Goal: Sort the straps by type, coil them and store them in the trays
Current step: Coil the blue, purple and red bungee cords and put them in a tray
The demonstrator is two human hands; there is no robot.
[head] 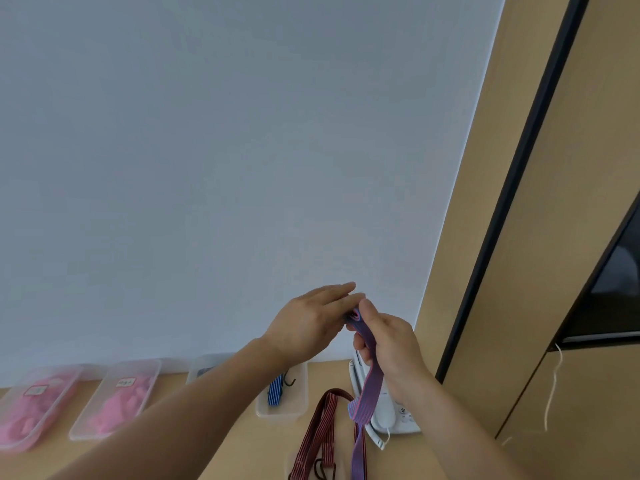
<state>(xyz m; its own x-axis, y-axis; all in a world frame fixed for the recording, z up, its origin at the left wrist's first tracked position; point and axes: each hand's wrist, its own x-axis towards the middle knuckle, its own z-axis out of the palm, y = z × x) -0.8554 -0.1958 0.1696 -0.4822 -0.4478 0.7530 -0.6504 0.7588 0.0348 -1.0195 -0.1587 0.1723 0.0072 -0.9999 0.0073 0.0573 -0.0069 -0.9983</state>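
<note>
Both hands meet at lower centre of the frame, raised in front of the white wall (207,168), working one purple strap (367,382). The left hand (308,323) lays straight fingers against the small coil (354,315) begun at the strap's top end, probably to keep the turns flat and stop them springing loose. Whether its thumb pinches from below is hidden. The right hand (389,344) is curled round the strap just under the coil, thumb up beside it, which looks like the grip that feeds and tensions each turn. Below that fist the strap hangs free, twists once and runs out at the bottom edge, so most of it is not yet wound. Held this high, the tail can drop straight instead of dragging on the table (249,455).

Four trays stand in a row along the wall at lower left. The two leftmost (20,445) (79,433) hold pink things and carry labels, and the third (202,363) is largely behind the left forearm. The fourth (298,407), nearest the hands, holds a blue strap (275,391) with a black hook (291,381).

A red strap (322,434) lies loose on the table at bottom centre, uncoiled and apparently waiting its turn. A white phone (394,410) sits just right of it, behind the hanging purple strap.
</note>
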